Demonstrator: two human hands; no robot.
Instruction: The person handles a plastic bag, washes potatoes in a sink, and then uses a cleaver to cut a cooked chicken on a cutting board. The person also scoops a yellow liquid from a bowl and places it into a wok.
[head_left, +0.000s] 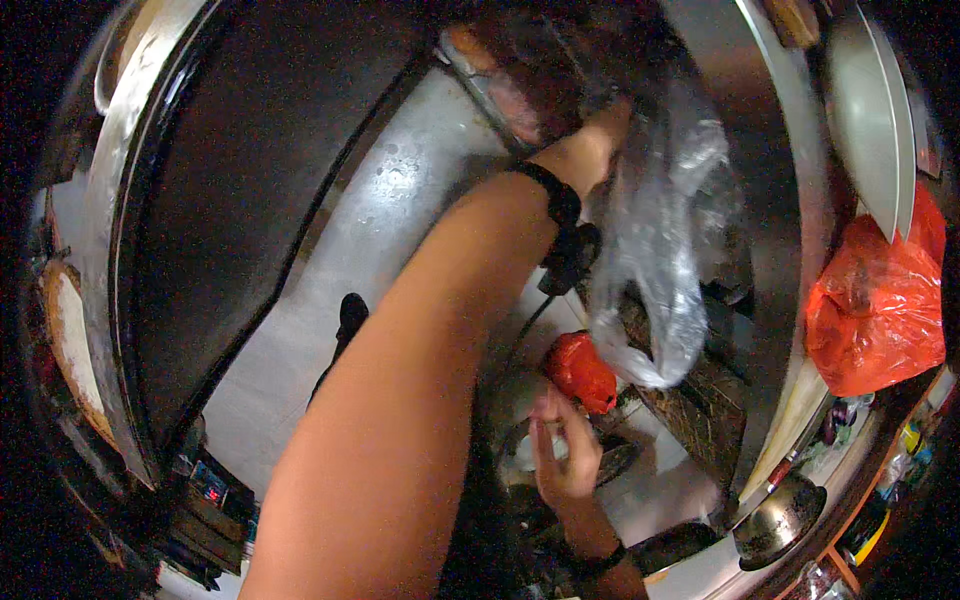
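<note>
My left arm reaches far forward, a black strap with a small black device (562, 232) around its wrist. My left hand (592, 150) is beside a hanging clear plastic bag (652, 262); its fingers are lost in blur and shadow, so their grip is unclear. Just past that hand lies a reddish, meat-like mass (517, 97), blurred. Lower down, my right hand (566, 457) is raised with curved fingers and a gap between them. No held thing shows in it. Beyond its fingertips is a red plastic bundle (581, 373); contact cannot be told.
On the left, a large dark panel (225, 187) stands beside a pale shiny surface (382, 180). A right-hand ledge carries white dishes (862, 127), a red plastic bag (877, 315) and a metal bowl (780, 521). A wooden board (694, 420) lies below the clear bag.
</note>
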